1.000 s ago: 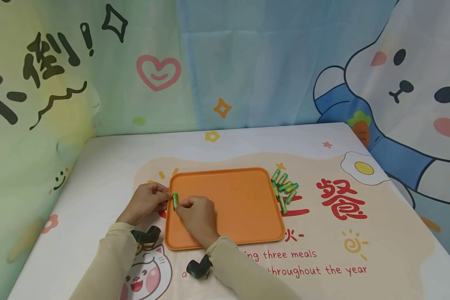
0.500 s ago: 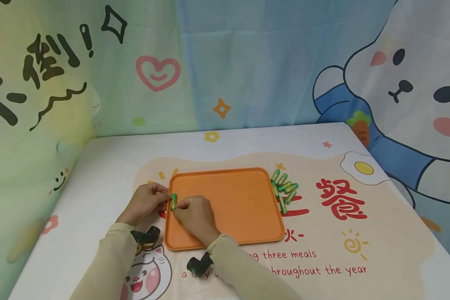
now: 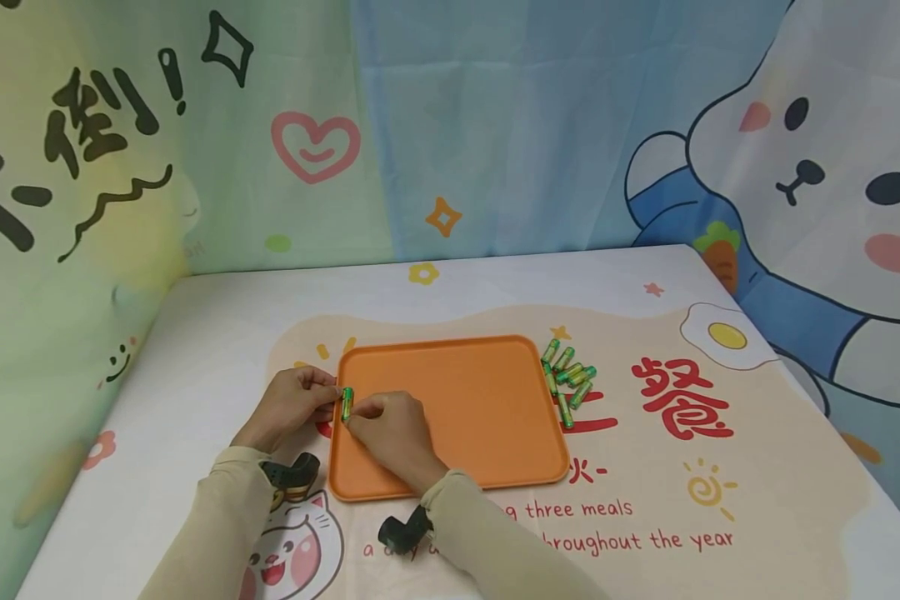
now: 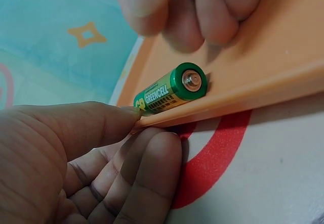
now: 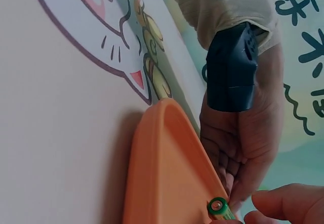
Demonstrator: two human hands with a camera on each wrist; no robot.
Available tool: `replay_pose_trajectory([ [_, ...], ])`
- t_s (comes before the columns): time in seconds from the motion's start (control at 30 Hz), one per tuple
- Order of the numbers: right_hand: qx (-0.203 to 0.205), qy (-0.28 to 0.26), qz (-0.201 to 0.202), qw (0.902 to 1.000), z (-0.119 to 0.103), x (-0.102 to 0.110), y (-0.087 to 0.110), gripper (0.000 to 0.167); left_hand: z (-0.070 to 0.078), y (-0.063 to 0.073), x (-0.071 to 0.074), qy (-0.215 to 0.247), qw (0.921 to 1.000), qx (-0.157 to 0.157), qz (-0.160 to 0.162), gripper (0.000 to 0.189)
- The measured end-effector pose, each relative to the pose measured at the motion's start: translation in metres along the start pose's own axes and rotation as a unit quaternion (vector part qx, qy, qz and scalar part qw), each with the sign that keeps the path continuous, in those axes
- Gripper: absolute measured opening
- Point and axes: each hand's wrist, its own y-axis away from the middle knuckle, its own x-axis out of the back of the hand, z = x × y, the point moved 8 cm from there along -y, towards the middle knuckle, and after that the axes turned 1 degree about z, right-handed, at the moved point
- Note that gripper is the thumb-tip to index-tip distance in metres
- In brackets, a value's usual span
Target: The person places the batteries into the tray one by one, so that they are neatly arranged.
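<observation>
I pinch the rim of an orange tray (image 3: 487,417) with my left hand (image 3: 288,404), thumb touching 1 green battery (image 4: 167,90) inside its left edge; my right hand (image 3: 399,433) hovers just beside, fingers loosely bent, holding nothing.

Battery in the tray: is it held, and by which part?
Whether the battery is held cannot be told. The left hand has its thumb at the end opposite the nub; the right hand shows no clear grip.
</observation>
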Motion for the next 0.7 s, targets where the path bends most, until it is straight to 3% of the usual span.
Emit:
replay_pose_trajectory([
  [0.27, -0.012, -0.031, 0.021, 0.9992, 0.007, 0.032, 0.011, 0.010, 0.000, -0.001, -0.002, -0.009, 0.9999, -0.003, -0.004, 0.024],
  [0.47, -0.020, -0.037, 0.044, 0.9981, 0.015, 0.074, 0.019, 0.014, 0.000, -0.001, -0.003, -0.017, 0.9998, 0.001, -0.006, 0.025],
  [0.7, -0.048, -0.023, 0.107, 0.9928, 0.029, 0.130, 0.023, 0.014, -0.001, 0.001, -0.001, -0.026, 0.9996, 0.002, -0.008, 0.029],
])
